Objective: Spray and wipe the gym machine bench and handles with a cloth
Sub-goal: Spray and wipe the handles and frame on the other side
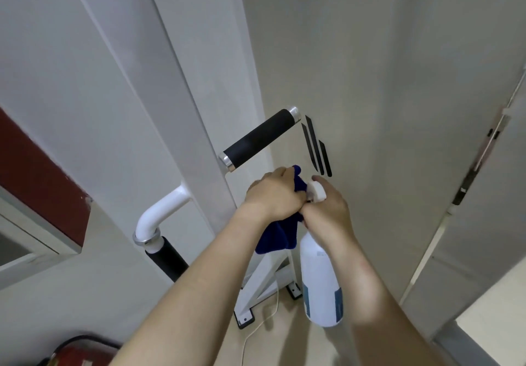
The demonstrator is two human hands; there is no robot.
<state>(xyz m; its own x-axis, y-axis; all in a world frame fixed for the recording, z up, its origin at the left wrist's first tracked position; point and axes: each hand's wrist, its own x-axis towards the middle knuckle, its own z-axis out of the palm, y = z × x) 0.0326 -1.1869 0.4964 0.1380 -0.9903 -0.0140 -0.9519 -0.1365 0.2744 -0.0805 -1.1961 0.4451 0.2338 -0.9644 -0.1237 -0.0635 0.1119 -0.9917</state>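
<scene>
We see both forearms reaching forward and up from the bottom of the view, and the two hands meet just below the upper handle (pixel 260 137). The left hand (pixel 273 194) lies knuckles up, with its fingers curled tight round a blue cloth (pixel 277 237). A small tip of the cloth pokes out above the fingers, and the larger part hangs loose under the wrist. The right hand (pixel 327 217) sits just beside the left and touches it at the cloth. Its fingers are wrapped round the neck of a white bottle (pixel 320 280), and one finger is stretched over the top of the white nozzle (pixel 316 192). The nozzle faces the bunched cloth and sits against it. We cannot tell whether the trigger is pressed. The body of the bottle hangs down along the right forearm, with a blue band near its base.

The upper handle slants up to the right, a black grip with a silver ring at each end, close above the left knuckles but not touching them. A second black grip, the lower handle (pixel 168 257), points down to the left under a bent white tube (pixel 159 212) and stands well apart from both hands. The left forearm hides part of it.

We count two hands, one cloth, one bottle and two handles. Three black stripes (pixel 316 146) mark the wall beside the upper handle. A white cable (pixel 256 328) trails on the floor by the white frame (pixel 264 286), and a red extinguisher (pixel 79 351) shows at the lower left edge. A door (pixel 484 194) stands at the right.
</scene>
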